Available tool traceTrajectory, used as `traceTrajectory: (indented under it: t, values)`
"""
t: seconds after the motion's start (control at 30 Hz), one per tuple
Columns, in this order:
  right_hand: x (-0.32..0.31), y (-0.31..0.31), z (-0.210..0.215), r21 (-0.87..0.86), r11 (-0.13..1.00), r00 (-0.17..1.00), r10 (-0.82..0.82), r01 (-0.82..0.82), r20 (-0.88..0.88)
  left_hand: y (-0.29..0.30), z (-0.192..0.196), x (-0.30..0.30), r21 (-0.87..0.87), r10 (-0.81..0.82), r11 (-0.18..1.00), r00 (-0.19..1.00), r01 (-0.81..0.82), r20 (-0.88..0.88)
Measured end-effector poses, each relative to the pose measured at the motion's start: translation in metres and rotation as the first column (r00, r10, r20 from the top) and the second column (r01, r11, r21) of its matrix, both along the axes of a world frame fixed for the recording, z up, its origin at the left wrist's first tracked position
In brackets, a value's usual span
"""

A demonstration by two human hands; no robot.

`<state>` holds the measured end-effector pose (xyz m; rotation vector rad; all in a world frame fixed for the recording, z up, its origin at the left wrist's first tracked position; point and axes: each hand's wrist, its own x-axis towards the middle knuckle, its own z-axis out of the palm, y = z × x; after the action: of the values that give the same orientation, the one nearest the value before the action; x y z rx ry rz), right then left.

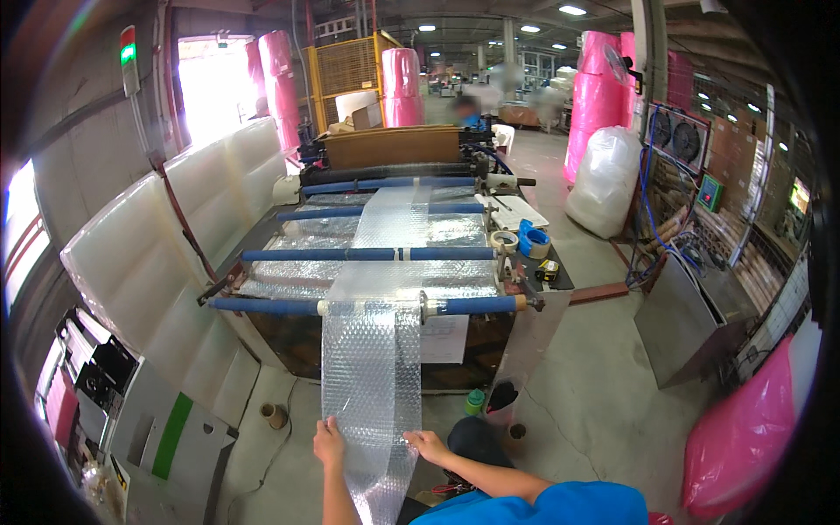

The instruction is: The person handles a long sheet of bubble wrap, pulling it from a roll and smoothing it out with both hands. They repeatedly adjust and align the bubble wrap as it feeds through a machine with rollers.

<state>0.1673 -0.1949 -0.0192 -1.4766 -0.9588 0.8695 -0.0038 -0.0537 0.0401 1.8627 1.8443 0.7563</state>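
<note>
A long clear strip of bubble wrap point(369, 367) runs over several blue rollers and hangs from the front roller point(479, 304) down toward me. My left hand point(329, 442) is closed on the strip's left edge. At about the same height, my right hand point(427, 446) pinches the right edge between thumb and fingers. Between my hands the wrap stays spread out, and its lower end runs out of the picture below. Wider silvery film point(284, 284) lies under the strip on the machine.
Tape rolls point(534, 239) and a tape measure point(548, 270) lie on the machine's right side. Tall pale wrapped blocks point(166, 262) stand at left, a grey metal box point(696, 319) at right. A pink bag point(735, 429) is near right. A cardboard tube point(274, 415) stands on the floor.
</note>
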Motion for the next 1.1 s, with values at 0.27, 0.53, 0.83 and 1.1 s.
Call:
traceTrajectory:
  t: [0.27,0.53,0.83,1.1]
  values:
    - [0.003,0.002,-0.002,-0.085,0.996,0.994,-0.019,0.010,-0.106,0.005,-0.021,0.005,0.027,-0.055,0.998,0.994,0.053,0.098]
    - [0.005,0.003,-0.023,-0.045,0.997,0.998,-0.057,0.057,0.009,0.008,-0.021,0.011,-0.002,-0.075,0.997,0.995,0.075,0.069]
    - [0.005,-0.001,-0.016,-0.142,0.986,0.991,-0.073,0.089,0.113,0.015,-0.035,0.017,-0.028,-0.102,0.994,0.992,0.105,0.076]
    - [0.011,0.010,-0.019,-0.103,0.985,0.983,-0.125,0.140,0.137,0.027,-0.032,0.021,-0.019,-0.166,0.985,0.975,0.170,0.146]
